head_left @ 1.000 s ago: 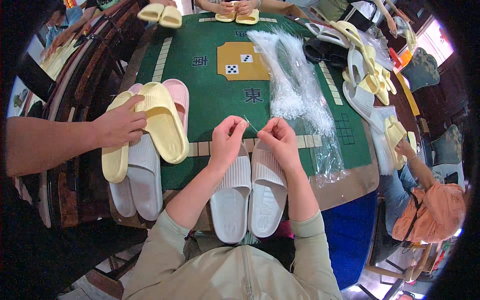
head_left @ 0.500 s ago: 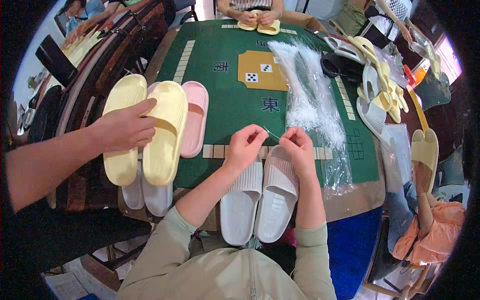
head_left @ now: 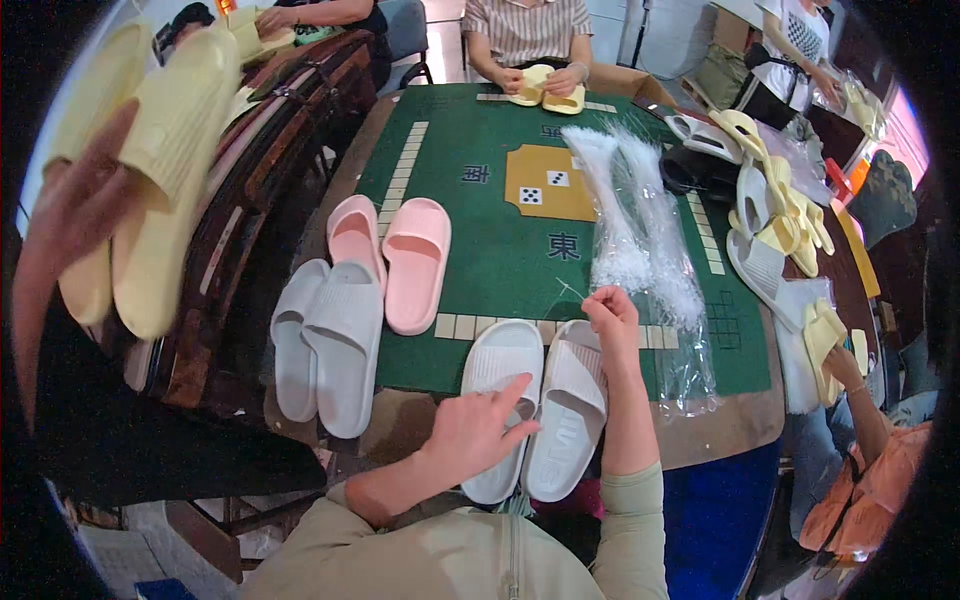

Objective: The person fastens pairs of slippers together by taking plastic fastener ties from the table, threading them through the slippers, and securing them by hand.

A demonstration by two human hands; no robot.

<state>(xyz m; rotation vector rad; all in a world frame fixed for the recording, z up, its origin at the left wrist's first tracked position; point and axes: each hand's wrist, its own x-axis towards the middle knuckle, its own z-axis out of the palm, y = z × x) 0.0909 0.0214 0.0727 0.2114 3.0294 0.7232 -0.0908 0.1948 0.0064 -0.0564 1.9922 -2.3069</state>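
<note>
A pair of light grey slides lies side by side at the table's near edge: the left slide (head_left: pixel 507 355) and the right slide (head_left: pixel 566 440). Over the left one's strap reaches my left hand (head_left: pixel 470 432), index finger and thumb stretched apart, holding nothing; whether it touches the strap I cannot tell. My right hand (head_left: pixel 612 312), above the right slide's toe, pinches a thin translucent plastic tie (head_left: pixel 568 288), whose free end sticks out to the left. Bundles of such white ties (head_left: pixel 622 262) lie in clear plastic bags just beyond.
Pink slides (head_left: pixel 418 262) and another grey pair (head_left: pixel 343 345) lie to my left. A co-worker's hand (head_left: pixel 85 215) holds yellow slides (head_left: pixel 165 190) at far left. Across the green table (head_left: pixel 480 280), another person handles yellow slides (head_left: pixel 563 92). Mixed slides (head_left: pixel 760 225) pile up at right.
My left hand has let go of the tie and moved down over the left slide. The co-worker's yellow slides have risen away leftward, uncovering the grey and pink pairs. The view has shifted.
</note>
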